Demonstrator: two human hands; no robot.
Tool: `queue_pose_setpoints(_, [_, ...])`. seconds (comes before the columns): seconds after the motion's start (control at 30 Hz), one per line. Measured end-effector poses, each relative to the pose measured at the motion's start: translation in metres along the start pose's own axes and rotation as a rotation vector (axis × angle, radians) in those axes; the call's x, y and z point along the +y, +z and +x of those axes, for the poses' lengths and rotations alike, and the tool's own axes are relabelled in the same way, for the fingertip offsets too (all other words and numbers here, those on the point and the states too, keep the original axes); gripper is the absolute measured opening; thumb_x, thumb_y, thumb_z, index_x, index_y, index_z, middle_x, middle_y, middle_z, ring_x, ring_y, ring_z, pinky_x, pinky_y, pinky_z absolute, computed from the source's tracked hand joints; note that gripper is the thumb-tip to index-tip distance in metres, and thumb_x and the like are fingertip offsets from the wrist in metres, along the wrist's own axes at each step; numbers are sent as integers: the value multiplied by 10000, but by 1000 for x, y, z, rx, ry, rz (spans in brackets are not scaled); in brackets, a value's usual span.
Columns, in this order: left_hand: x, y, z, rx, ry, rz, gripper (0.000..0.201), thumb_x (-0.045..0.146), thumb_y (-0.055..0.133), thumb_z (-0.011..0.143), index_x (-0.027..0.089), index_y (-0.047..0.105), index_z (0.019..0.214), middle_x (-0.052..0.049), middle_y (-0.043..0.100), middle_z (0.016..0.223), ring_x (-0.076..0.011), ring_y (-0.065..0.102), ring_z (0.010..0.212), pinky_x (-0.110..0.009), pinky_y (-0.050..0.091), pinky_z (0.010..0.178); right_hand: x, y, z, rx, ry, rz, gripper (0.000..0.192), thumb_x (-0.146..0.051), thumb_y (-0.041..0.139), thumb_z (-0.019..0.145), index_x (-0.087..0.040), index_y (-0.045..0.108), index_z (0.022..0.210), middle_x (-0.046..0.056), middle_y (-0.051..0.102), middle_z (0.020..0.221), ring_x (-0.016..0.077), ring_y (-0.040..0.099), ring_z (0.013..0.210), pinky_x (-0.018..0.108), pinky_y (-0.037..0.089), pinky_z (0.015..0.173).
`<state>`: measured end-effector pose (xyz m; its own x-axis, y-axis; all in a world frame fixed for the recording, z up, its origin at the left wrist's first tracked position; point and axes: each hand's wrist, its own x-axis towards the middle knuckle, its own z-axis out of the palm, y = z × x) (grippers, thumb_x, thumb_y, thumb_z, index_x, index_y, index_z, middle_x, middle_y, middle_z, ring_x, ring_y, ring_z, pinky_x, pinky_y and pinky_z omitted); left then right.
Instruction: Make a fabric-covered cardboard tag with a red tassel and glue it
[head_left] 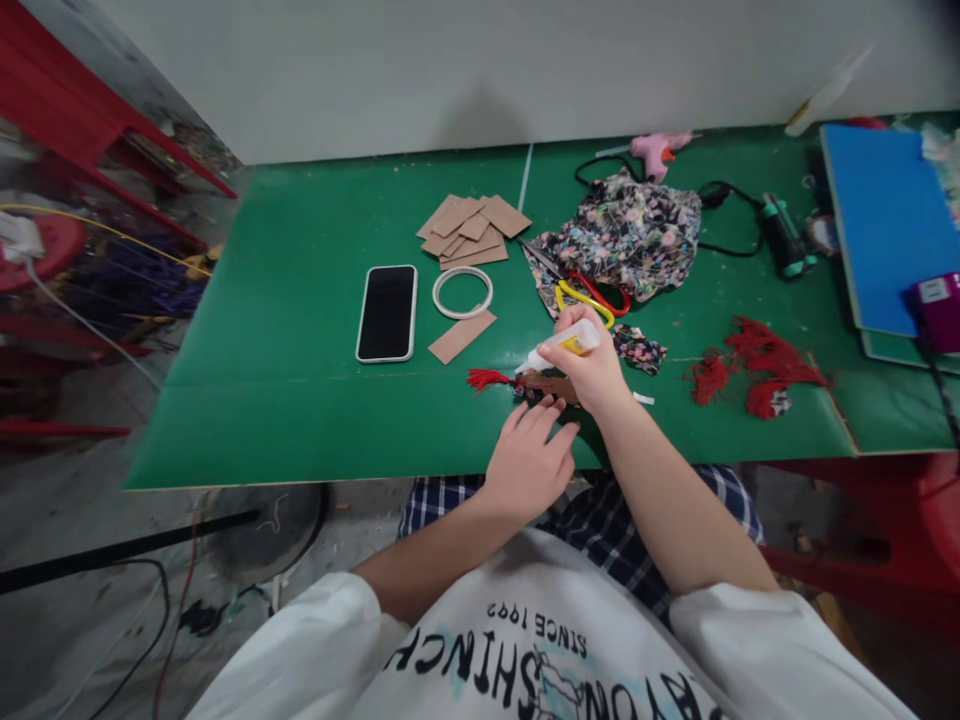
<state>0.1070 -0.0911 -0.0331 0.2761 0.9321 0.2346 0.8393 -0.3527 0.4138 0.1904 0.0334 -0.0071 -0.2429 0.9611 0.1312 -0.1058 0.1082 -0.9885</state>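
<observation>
My right hand (pixel 592 365) is closed around a white glue bottle (pixel 574 341), its nozzle tilted down and left over a strip of brown cardboard with floral cloth (pixel 551 386). A red tassel (pixel 487 378) sticks out from the strip's left end. Fingers outstretched, my left hand (pixel 532 455) rests along the near edge of the strip and partly covers it. Just beyond my right hand lie scissors (pixel 589 298) with red and yellow handles. A small floral scrap (pixel 639 350) sits to the right of that hand.
Cardboard pieces (pixel 469 230), a white ring (pixel 463 293) and a phone (pixel 387 313) lie to the left. Crumpled floral cloth (pixel 630 235), a pink glue gun (pixel 658 153) and a green-black tool (pixel 786 235) are farther back. Red tassels (pixel 772 360) and a blue board (pixel 892 220) lie right.
</observation>
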Motion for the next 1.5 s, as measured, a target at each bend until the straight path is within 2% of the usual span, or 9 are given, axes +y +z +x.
queue_pose_setpoints(0.1, [0, 0, 0, -4, 3, -4, 294, 210, 465, 839, 180, 567, 1113, -96, 496, 1289, -210, 379, 1259, -413, 275, 1066, -3, 2, -2, 30, -56, -161, 344, -380, 721, 611, -221, 433, 711, -75, 399, 605, 70, 373, 517, 212, 350, 495])
queue_pose_setpoints(0.2, [0, -1, 0, -5, 4, -2, 288, 208, 467, 836, 179, 569, 1105, -95, 497, 1287, -210, 379, 1258, -411, 274, 1067, -3, 3, -3, 62, -57, -313, 288, -452, 645, 681, -200, 505, 684, -50, 485, 587, 87, 438, 527, 233, 378, 525])
queue_pose_setpoints(0.37, [0, -1, 0, 0, 8, 0, 296, 206, 463, 839, 179, 564, 1116, -97, 504, 1280, -212, 386, 1254, -419, 282, 1064, 5, -2, -3, 132, -22, -485, 373, -541, 554, 723, -177, 609, 663, 8, 620, 621, 140, 557, 591, 271, 416, 588])
queue_pose_setpoints(0.57, [0, -1, 1, 0, 3, -8, 297, 205, 466, 836, 180, 566, 1115, -101, 501, 1281, -223, 385, 1256, -436, 296, 1056, 10, -3, -3, 167, -50, -544, 501, -620, 424, 774, -180, 597, 611, 14, 606, 573, 144, 559, 575, 265, 404, 569])
queue_pose_setpoints(1.5, [1, -2, 1, -11, -2, 3, 286, 197, 473, 831, 175, 561, 1102, -94, 484, 1298, -213, 374, 1262, -411, 280, 1068, 3, 3, -6, 123, -84, -736, 505, -609, 430, 789, -176, 534, 552, 14, 556, 525, 121, 510, 517, 245, 365, 521])
